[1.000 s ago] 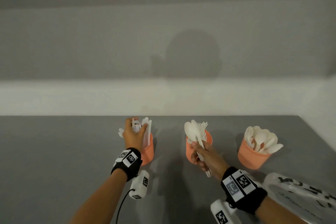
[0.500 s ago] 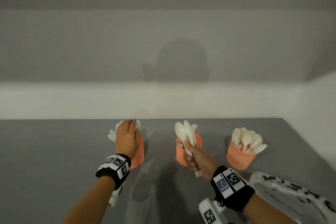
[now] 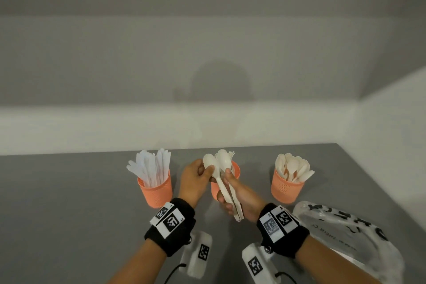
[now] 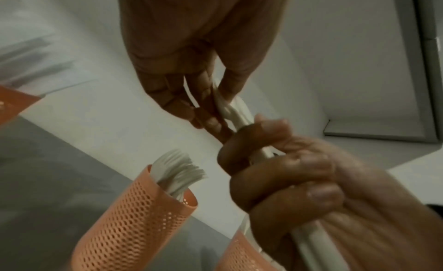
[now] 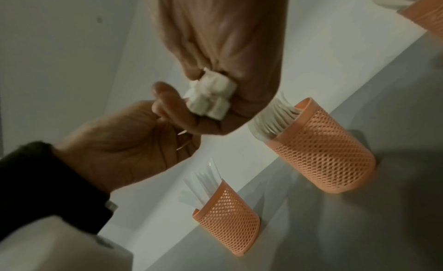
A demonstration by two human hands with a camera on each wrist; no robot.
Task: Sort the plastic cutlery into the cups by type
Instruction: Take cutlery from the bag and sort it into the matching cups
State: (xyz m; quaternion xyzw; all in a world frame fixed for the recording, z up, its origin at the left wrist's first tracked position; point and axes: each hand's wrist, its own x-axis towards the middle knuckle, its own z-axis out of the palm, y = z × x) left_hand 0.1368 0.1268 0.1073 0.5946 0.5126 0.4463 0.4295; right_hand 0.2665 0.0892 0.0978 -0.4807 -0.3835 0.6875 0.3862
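Three orange mesh cups stand in a row on the grey table point(image 3: 69, 203). The left cup point(image 3: 156, 191) holds knives point(image 3: 152, 168), the middle cup point(image 3: 237, 169) forks, and the right cup point(image 3: 287, 189) spoons. My right hand point(image 3: 227, 189) grips a bundle of white spoons point(image 3: 224, 161) by the handles in front of the middle cup. The handle ends point(image 5: 208, 100) stick out below its fist. My left hand point(image 3: 207, 169) pinches the bowl of one spoon point(image 3: 209, 162) in that bundle. In the left wrist view its fingertips point(image 4: 206, 97) close on that spoon point(image 4: 224, 104).
A crumpled clear plastic bag point(image 3: 345, 237) with black lettering lies at the near right, close to the table's right edge. A pale wall ledge runs behind the cups. Grey tabletop stretches out to the left of the knife cup.
My left hand has left the knife cup and moved right to the spoons, taking one by its bowl. My right hand has kept its hold on the bundle.
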